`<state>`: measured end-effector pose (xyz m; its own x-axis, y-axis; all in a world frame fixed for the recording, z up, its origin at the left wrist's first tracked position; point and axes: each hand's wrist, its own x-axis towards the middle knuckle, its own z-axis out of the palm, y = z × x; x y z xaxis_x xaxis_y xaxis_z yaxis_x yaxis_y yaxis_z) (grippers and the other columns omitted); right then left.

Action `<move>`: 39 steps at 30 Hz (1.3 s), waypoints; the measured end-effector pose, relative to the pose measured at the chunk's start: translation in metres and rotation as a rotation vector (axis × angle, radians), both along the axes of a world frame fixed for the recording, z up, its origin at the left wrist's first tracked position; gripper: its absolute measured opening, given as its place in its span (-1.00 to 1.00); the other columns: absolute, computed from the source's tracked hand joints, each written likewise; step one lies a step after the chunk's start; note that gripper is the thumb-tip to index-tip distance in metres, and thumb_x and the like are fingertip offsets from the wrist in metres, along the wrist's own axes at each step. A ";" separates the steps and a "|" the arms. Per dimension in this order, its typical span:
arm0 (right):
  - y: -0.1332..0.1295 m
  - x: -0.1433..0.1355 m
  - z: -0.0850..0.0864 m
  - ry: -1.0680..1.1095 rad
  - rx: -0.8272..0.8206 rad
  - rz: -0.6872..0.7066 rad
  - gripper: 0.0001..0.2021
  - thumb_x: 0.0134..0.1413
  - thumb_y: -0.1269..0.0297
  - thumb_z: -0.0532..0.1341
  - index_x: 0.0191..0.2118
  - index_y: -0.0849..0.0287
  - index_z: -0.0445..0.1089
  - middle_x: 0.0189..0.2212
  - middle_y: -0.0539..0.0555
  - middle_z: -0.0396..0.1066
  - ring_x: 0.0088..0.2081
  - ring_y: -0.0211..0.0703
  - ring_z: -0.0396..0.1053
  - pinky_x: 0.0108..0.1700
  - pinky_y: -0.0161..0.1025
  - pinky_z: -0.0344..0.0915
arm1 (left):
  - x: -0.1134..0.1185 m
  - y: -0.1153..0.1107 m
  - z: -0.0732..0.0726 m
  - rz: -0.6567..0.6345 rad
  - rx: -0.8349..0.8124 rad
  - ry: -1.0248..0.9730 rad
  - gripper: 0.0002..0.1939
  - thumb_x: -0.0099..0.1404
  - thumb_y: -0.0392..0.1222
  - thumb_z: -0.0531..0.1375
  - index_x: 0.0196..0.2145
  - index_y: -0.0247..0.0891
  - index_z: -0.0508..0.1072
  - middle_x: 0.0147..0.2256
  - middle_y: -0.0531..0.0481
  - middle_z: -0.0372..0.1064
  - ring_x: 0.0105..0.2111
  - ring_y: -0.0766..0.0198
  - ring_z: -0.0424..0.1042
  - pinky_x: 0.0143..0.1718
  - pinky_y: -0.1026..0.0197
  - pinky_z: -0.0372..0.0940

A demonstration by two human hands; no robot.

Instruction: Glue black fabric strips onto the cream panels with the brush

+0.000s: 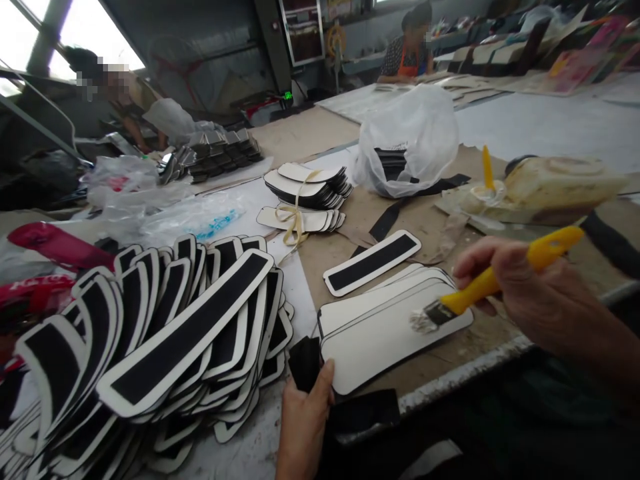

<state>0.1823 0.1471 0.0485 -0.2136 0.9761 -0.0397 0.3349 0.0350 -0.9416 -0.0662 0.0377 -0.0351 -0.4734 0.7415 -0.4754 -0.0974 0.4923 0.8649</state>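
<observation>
A yellow-handled paintbrush [465,295] is gripped in my right hand [533,293]. Its bristles, coated with something whitish, are over the top of a fanned stack of white rounded panels [380,340]. My left hand [306,417] is closed around a black strip [304,363] at the stack's near left corner. Its thumb lies against the edge of the lowest white panel. Just behind the stack lies one white panel with a black strip on it [373,262]. A large overlapping heap of similar black-centred panels [185,337] spreads to the left of my left hand.
Behind are a tied bundle of white panels [305,187] and a plastic bag [407,140] of dark pieces. A stained yellowish container [560,187] lies at right, another yellow handle [487,167] beside it. The table edge [465,373] runs below my right hand. Two people work farther back.
</observation>
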 end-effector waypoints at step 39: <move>-0.065 0.029 -0.052 -0.516 0.866 -0.114 -0.86 0.13 0.46 0.15 -0.19 0.12 0.31 -0.30 0.10 0.37 -0.19 -0.13 0.36 -0.10 -0.17 0.35 | 0.021 -0.041 -0.020 -0.152 0.064 0.164 -0.52 0.08 0.18 0.18 -0.76 -0.21 0.22 -0.78 0.12 0.08 -0.71 0.34 0.12 -0.59 0.27 0.06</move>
<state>0.2114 0.0819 -0.0035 -0.2745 0.7262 0.6303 0.7373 0.5797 -0.3468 -0.0450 -0.0035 -0.0549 -0.4208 0.8366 -0.3508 0.1181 0.4339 0.8932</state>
